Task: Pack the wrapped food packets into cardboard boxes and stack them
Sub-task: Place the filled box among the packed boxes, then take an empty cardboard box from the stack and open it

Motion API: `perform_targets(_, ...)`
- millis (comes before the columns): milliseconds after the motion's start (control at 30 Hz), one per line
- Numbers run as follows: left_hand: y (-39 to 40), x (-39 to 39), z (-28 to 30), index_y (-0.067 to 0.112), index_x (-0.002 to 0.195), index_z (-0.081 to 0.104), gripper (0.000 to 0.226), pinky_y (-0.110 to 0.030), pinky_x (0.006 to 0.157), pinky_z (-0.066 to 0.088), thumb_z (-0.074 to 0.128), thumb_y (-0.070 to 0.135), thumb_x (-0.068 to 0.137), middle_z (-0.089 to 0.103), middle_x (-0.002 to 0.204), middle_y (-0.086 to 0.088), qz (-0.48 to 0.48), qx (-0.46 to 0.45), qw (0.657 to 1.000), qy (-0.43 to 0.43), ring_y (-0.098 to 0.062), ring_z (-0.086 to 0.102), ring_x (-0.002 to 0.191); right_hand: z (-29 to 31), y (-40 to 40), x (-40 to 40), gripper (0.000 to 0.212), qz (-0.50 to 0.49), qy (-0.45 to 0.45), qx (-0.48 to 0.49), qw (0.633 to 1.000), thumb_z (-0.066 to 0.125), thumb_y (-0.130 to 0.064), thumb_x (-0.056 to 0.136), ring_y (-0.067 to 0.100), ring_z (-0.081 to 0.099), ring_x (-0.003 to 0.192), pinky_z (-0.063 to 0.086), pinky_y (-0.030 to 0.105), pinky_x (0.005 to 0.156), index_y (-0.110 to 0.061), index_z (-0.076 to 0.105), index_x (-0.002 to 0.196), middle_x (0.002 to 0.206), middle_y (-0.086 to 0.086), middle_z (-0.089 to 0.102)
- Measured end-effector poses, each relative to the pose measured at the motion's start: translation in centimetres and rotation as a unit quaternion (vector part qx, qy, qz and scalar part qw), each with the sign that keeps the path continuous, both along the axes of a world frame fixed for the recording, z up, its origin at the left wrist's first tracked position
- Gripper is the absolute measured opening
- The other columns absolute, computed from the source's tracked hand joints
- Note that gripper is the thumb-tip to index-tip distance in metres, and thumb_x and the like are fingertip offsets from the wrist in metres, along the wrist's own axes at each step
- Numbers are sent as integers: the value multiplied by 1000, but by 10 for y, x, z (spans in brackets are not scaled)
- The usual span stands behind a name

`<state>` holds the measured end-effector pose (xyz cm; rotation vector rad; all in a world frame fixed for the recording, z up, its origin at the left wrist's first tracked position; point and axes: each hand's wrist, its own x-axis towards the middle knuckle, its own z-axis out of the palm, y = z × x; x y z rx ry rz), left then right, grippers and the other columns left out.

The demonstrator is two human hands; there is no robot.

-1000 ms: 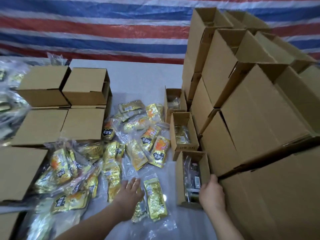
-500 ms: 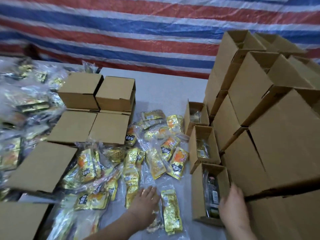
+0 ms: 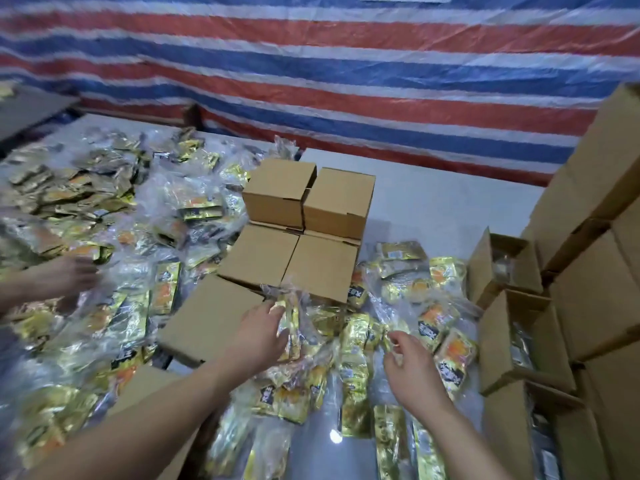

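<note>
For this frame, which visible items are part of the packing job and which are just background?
Job:
- left hand gripping a gold packet
- right hand pinching clear wrap
- loose packets
- open boxes
- closed boxes

Background:
- striped tarp
- another person's hand

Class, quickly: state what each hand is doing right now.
Left hand: grips a clear-wrapped gold packet.
Right hand: fingers curled, pinching clear wrap.
</note>
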<state>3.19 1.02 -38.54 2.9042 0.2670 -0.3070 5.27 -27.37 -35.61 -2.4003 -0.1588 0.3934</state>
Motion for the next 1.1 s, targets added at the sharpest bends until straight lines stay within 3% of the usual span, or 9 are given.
perform_targets(300, -27, 195, 59, 14, 150, 32, 70, -44, 115, 34, 46, 56, 96, 36, 154, -11, -29, 12, 987, -157, -29, 39, 139, 38, 44, 111, 54, 43, -39, -38, 998, 46, -22, 102, 17, 35, 141, 29, 27, 112, -16, 30, 153, 156, 1, 35)
perform_targets(433, -60, 292, 55, 11, 153, 21, 88, -50, 116, 27, 45, 67, 90, 25, 159, -17, -43, 46, 991, -114, -35, 27, 145, 50, 45, 152, 57, 32, -61, -54, 996, 45, -29, 102, 18, 34, 142, 30, 30, 113, -18, 28, 155, 157, 0, 33)
perform_targets(567, -83, 332, 20, 9, 155, 12, 103, -57, 115, 20, 44, 76, 84, 18, 160, -21, -51, 87, 992, -71, -40, 19, 147, 53, 28, 167, 55, 25, -72, -60, 995, 45, -30, 101, 10, 30, 142, 28, 27, 113, -25, 28, 154, 156, -9, 31)
perform_targets(633, -89, 339, 3, 11, 156, 11, 95, -60, 114, 20, 47, 68, 88, 17, 161, -19, -41, 94, 993, -53, -40, 18, 147, 53, 18, 171, 54, 16, -71, -68, 995, 45, -31, 102, 9, 29, 143, 26, 26, 114, -26, 28, 153, 156, -10, 30)
perform_targets(733, -92, 335, -7, 12, 156, 11, 69, -61, 115, 21, 43, 33, 99, 18, 161, -16, -30, 116, 991, -62, -38, 18, 148, 51, 8, 171, 54, 9, -76, -78, 994, 44, -34, 102, 8, 32, 141, 27, 25, 113, -25, 30, 153, 154, -11, 31)
perform_targets(800, -89, 326, 5, 12, 154, 15, 64, -58, 116, 23, 44, 22, 99, 24, 160, -14, -46, 115, 990, -70, -36, 22, 147, 53, 2, 172, 52, 11, -83, -79, 993, 44, -33, 101, 8, 34, 139, 28, 24, 112, -25, 32, 152, 152, -11, 34)
perform_targets(900, -81, 303, 53, 19, 148, 35, 56, -51, 112, 32, 45, 17, 93, 44, 149, -6, -44, 18, 990, -136, -31, 40, 136, 66, -5, 176, 50, -2, -103, -54, 993, 47, -30, 101, 8, 38, 136, 30, 23, 109, -25, 36, 149, 146, -11, 39)
perform_targets(1000, -78, 262, 117, 22, 135, 58, 45, -43, 102, 47, 46, 12, 94, 63, 132, -5, -34, -170, 957, -230, -30, 59, 118, 98, -15, 186, 55, -46, -130, -32, 990, 50, -31, 100, 12, 36, 138, 31, 29, 111, -25, 32, 151, 154, -7, 33)
perform_targets(1100, -79, 212, 165, 22, 129, 66, 36, -34, 103, 48, 51, 11, 98, 67, 125, 1, -61, -307, 932, -182, -18, 59, 118, 136, -24, 196, 72, -30, -204, -93, 974, 61, -36, 95, 19, 24, 147, 22, 38, 120, -26, 21, 155, 160, -2, 24)
